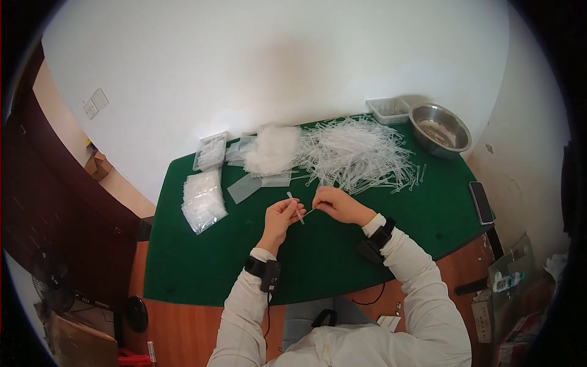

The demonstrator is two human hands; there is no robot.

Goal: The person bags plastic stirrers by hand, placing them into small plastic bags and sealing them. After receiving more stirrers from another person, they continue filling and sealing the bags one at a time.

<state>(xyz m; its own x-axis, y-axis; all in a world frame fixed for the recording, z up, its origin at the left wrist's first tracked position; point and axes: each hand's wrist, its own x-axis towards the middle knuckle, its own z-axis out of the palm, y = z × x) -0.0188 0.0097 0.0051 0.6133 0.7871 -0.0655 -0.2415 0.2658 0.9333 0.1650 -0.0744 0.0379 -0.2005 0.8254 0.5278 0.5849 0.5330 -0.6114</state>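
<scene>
Over the middle of the green-topped table, my left hand [284, 215] pinches a short, slim translucent tube-like piece [296, 208] between thumb and fingers. Close to its right, my right hand [336, 205] is closed on a thin stick-like piece [309, 212], which points toward the left hand's piece. Whether the two pieces touch is too small to tell. Beyond my hands spreads a large pile of thin clear plastic sticks [361, 153], some with small looped ends. Left of that pile lies a whitish heap of small translucent pieces [273, 150], with flat clear sheets or bags [246, 189] beside it.
A stack of clear plastic bags [203, 200] lies at the left, below a clear tray of white pieces [211, 151]. At the back right stand a plastic basket [389, 110] and a metal bowl [439, 130]. A phone [481, 202] rests by the right edge.
</scene>
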